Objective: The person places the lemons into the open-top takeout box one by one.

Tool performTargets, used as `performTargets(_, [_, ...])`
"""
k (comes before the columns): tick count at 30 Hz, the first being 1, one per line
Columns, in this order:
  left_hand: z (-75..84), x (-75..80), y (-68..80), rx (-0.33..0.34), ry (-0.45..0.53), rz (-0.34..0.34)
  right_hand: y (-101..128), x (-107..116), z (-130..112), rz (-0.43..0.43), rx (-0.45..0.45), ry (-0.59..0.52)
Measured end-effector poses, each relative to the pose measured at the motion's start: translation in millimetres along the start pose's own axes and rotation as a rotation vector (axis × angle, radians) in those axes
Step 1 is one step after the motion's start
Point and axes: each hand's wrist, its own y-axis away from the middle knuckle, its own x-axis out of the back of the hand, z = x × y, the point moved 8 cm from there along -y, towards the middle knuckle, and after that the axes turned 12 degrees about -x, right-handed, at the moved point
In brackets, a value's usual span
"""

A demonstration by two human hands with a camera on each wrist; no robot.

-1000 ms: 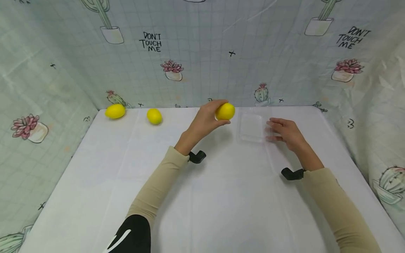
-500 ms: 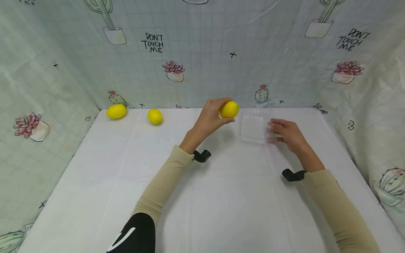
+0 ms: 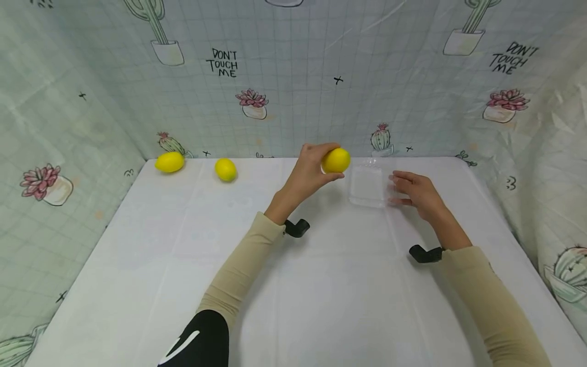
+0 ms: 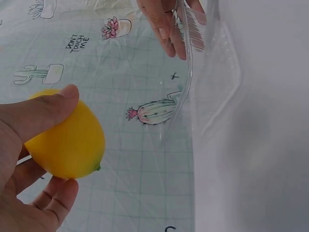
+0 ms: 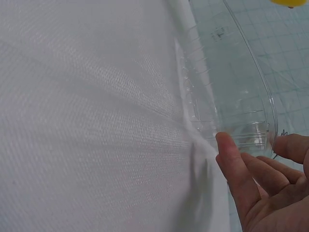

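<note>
Yellow and held off the surface (image 3: 293, 285), the lemon (image 3: 337, 160) has drifted a little to the right over the last second and now hangs just beside the left edge of the clear plastic tray (image 3: 366, 185), closer than before. The left hand (image 3: 308, 173) has travelled with it, and the sleeve (image 3: 238, 270) has slid forward too. The right hand (image 3: 418, 192) has hardly moved; it rests at the tray's right side as it did earlier.

Nothing lies in the tray, which sits on the white surface near the back wall (image 3: 293, 92). In the right wrist view its ribbed transparent rim (image 5: 251, 130) touches the thumb and fingers (image 5: 236, 169) of the right hand, which lie loosely extended against the rim rather than wrapped round it.

In the left wrist view the lemon (image 4: 67, 140) is cupped in the left hand's fingers (image 4: 46, 113), thumb over the top and the other fingers curled beneath, so the grip is closed round the fruit. The tray's edge (image 4: 188, 72) stands just to the right of it, apart from the lemon.

Two more lemons stay at the far left of the surface, one near the corner (image 3: 169, 162) and one beside it (image 3: 225, 169), well apart from both hands.
</note>
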Motion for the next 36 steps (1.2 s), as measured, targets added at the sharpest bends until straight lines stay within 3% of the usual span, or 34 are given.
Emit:
performTargets(8, [4.4,-7.8,-4.7,-0.032,0.004,-0.017,-1.9,0.7,1.5,0.016,0.003,0.002])
performTargets(15, [3.8,-15.5,-4.6,0.022,0.038,-0.046,-0.9,0.5,1.8,0.021,0.0,0.029])
performTargets(28, [7.9,-20.4,-10.2,-0.004,0.033,-0.041,-1.7,-4.2,-3.5,0.032,0.0,0.051])
performTargets(36, [1.3,-28.1,-16.8,0.031,0.088,-0.067,-2.6,-6.5,-1.9,0.026,-0.026,0.041])
